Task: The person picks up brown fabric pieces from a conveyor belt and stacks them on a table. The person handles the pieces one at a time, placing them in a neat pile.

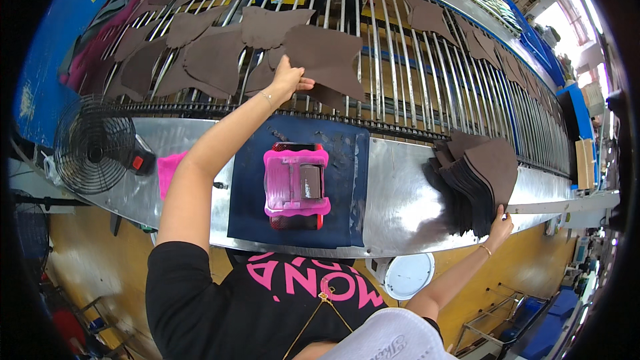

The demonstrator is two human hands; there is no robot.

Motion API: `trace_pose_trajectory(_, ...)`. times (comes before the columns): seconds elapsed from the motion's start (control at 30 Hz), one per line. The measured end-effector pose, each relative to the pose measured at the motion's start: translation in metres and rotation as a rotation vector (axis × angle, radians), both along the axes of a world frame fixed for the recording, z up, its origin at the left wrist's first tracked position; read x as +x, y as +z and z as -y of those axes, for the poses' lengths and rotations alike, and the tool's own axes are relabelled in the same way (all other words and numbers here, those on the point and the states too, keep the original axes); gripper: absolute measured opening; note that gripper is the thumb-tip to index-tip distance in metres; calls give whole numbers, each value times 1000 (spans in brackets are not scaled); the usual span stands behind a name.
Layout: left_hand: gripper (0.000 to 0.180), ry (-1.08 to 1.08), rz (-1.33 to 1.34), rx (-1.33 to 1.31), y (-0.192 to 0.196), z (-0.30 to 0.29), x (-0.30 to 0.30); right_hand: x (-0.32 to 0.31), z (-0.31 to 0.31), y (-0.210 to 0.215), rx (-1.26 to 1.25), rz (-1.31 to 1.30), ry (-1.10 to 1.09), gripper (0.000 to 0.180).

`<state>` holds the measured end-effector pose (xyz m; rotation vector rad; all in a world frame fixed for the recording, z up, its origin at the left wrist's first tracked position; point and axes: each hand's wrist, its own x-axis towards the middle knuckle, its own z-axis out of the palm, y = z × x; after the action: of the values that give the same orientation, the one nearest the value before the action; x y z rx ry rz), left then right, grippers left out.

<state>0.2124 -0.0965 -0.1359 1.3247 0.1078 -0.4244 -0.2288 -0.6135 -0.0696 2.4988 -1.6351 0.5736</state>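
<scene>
My left hand reaches out over the roller conveyor and pinches the edge of a brown cut piece, which hangs over the metal rods. More brown cut pieces of similar shape lie spread on the rods to its left. At the right of the metal table, my right hand grips the near edge of a fanned stack of brown cut pieces. Its fingertips are partly hidden by the stack. Between my arms, a pink and black holder with a roll in it stands on a dark blue mat.
The conveyor runs across the far side, carrying further brown pieces at right. A black wire fan and a pink cloth are on the left of the metal table. A white round stool stands below the table's front edge.
</scene>
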Motion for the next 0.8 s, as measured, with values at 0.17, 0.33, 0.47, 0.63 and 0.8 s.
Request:
trace_pose_trajectory(0.17,44,113,-45,34,-21,-6,8,4,-1,11,121,-76,-53,62)
trace_pose_trajectory(0.33,51,54,-149,-14,-17,-18,5,11,-11,14,34,-102,-63,60)
trace_pose_trajectory(0.47,64,22,-69,217,9,-31,-3,-2,7,12,-170,-166,-21,52)
trace_pose_trajectory(0.63,57,-81,143,251,53,-65,-30,24,-42,81,165,154,88,36)
trace_pose_trajectory(0.8,53,-248,360,113,124,-65,-79,55,-173,149,57,572,548,33)
